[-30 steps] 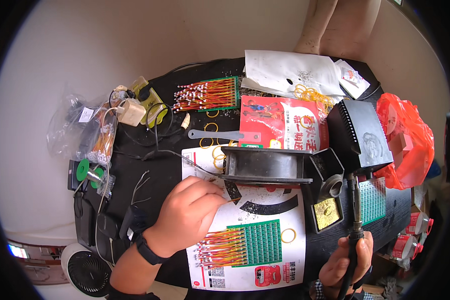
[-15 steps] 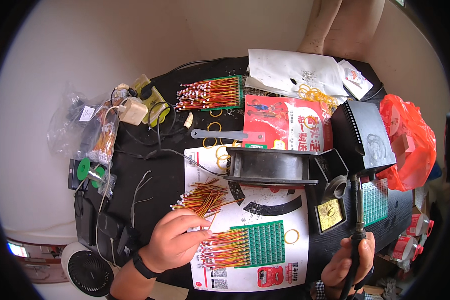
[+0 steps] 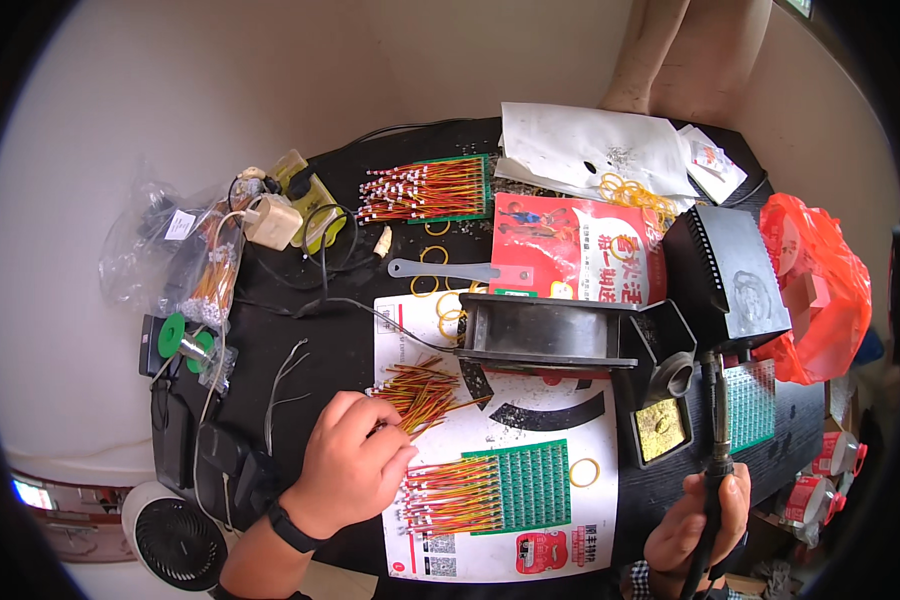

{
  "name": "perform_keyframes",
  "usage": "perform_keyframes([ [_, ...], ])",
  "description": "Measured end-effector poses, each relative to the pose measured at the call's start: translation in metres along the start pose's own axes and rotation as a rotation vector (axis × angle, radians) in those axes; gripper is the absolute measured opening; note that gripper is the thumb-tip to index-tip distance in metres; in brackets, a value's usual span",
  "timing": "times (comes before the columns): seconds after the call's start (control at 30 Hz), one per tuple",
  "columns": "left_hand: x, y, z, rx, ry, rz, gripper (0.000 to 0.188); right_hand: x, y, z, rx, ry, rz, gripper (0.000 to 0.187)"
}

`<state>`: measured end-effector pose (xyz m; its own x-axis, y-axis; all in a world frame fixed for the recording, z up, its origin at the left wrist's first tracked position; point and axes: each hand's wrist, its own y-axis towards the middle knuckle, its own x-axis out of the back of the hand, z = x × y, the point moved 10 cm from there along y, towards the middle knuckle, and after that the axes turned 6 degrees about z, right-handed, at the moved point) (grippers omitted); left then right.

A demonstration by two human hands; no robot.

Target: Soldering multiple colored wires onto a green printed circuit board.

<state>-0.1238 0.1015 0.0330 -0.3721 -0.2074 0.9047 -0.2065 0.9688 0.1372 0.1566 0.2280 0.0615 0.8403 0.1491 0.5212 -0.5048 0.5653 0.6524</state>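
My right hand (image 3: 698,530) at the lower right is wrapped round the dark handle of a soldering iron (image 3: 716,425), whose metal end points away from me. My left hand (image 3: 355,465), with a black band at the wrist, is at the left end of a loose pile of red and yellow wires (image 3: 422,393). Its fingers are curled, and what they hold, if anything, is hidden. Just right of that hand lies a green circuit board (image 3: 535,487) with a row of red and yellow wires (image 3: 455,497) along its left side, their white connectors outward.
A black fume fan (image 3: 550,330) stands behind the board. To its right are an iron holder (image 3: 663,345), a yellow sponge tray (image 3: 661,430), a black box (image 3: 727,275) and another green board (image 3: 750,400). A wired board (image 3: 435,187), solder spool (image 3: 185,342) and rubber bands (image 3: 584,472) lie around.
My left hand has moved from a single wire at the board's left to the pile's left end, its fingers curling. My right hand keeps the soldering iron in nearly the same place.
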Motion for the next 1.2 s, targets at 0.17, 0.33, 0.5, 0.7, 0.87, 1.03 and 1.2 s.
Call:
perform_keyframes([
  [0.17,0.000,-0.002,0.005,-0.012,-0.001,-0.024,0.015,-0.001,0.002,0.002,0.031,0.032,0.033,0.044],
  [0.33,0.011,0.008,-0.001,-0.021,0.029,-0.056,0.013,-0.002,0.002,0.002,0.019,0.020,0.011,0.045],
  [0.5,0.004,0.038,-0.021,-0.055,0.011,-0.118,0.017,-0.003,0.002,0.003,0.029,0.019,0.008,0.045],
  [0.7,-0.023,0.055,-0.023,-0.033,0.075,-0.061,0.012,0.001,0.002,0.000,0.037,0.013,-0.009,0.045],
  [0.87,-0.034,0.059,-0.026,-0.031,0.145,0.013,0.005,0.003,0.004,0.002,0.035,0.012,-0.024,0.045],
  [1.03,-0.041,0.059,-0.024,-0.046,0.177,0.041,0.010,0.002,0.006,0.005,0.064,-0.015,0.003,0.045],
  [1.2,-0.018,0.053,-0.051,-0.229,-0.114,-0.094,0.014,0.003,0.005,0.004,0.062,-0.021,-0.002,0.045],
])
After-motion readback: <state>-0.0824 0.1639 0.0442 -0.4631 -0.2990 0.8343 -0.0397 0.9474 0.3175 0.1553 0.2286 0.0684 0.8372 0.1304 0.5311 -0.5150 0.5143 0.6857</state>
